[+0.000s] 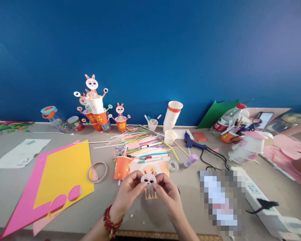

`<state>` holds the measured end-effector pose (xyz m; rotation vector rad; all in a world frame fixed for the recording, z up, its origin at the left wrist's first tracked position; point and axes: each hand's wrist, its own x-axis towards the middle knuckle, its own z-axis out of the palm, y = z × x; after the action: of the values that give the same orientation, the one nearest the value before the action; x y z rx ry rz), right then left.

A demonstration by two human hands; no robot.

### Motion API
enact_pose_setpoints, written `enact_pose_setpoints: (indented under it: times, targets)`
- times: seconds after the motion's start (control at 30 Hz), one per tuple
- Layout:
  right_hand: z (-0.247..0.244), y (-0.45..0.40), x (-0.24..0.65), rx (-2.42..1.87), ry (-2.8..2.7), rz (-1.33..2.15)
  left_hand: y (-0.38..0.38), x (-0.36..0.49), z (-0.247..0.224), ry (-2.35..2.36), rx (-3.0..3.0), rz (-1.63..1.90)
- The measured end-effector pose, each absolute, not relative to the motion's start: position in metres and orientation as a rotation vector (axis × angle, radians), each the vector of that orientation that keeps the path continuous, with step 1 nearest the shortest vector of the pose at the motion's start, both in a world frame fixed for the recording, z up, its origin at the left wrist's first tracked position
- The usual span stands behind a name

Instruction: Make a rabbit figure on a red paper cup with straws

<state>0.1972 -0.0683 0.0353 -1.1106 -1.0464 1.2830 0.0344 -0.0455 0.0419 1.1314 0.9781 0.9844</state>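
Observation:
Between my two hands is a white paper rabbit face [148, 178] with pinkish ears and dark eyes. My left hand [132, 188] pinches its left edge, thumb in front. My right hand [167, 190] pinches the right edge the same way. Just below the face shows a peach paper piece [151, 194] with several narrow strips; I cannot tell whether it is joined to the face. An orange paper cup [122, 168] with straws in it stands just behind my left hand. Peach paper [163, 167] lies behind the face.
Finished rabbit cups [100, 117] stand along the wall at left. Straws and markers [140, 140] cover the middle. A blue glue gun [194, 142], a purple glue stick [190, 161] and a power strip [256, 194] lie at right. Yellow card [65, 170] and a tape roll [97, 172] are at left.

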Motion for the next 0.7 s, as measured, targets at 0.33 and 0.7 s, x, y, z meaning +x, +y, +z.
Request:
enact_pose_setpoints:
  times: [0.33, 0.7]
  targets:
    - [0.039, -0.065, 0.194, -1.064, -1.070, 1.402, -0.049, 0.037, 0.039, 1.006, 1.132, 1.015]
    - [0.016, -0.058, 0.210, -1.258, -1.116, 1.243, -0.024, -0.037, 0.024, 1.624, 1.668, 1.337]
